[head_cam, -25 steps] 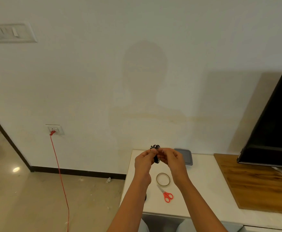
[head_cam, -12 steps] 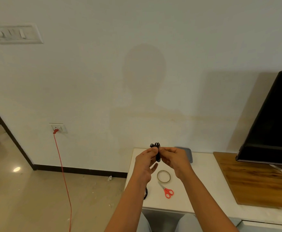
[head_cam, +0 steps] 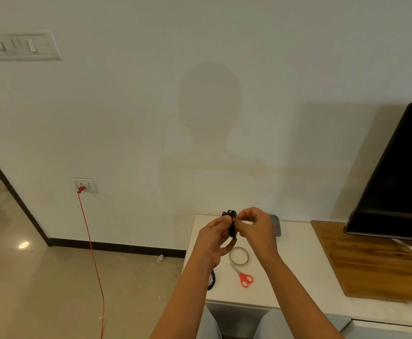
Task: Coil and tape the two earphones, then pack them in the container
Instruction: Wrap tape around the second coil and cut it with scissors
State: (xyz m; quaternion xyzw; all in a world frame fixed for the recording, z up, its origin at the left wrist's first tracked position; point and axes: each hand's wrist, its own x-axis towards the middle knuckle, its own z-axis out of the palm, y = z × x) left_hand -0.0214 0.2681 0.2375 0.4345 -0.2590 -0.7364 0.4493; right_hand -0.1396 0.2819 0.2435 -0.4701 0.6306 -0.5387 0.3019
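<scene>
The person's left hand (head_cam: pixel 216 237) and right hand (head_cam: pixel 254 228) are both pinching the small black coiled earphone bundle (head_cam: pixel 230 223) above the white cabinet top's (head_cam: pixel 295 263) far edge, apparently taping it, the right fingertips now sitting higher than before, while the second black earphone (head_cam: pixel 211 281) is waiting at the near-left edge, neither seemingly packed in the flat grey container (head_cam: pixel 275 225) yet.

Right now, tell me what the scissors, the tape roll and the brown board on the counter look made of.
Scissors: glossy red-orange handles, likely plastic; thin grey blades, probably metal.
Tape roll: thin see-through tan ring, likely clear plastic tape.
Board: brown with dark grain streaks, wood or wood-look laminate, low sheen.
</scene>
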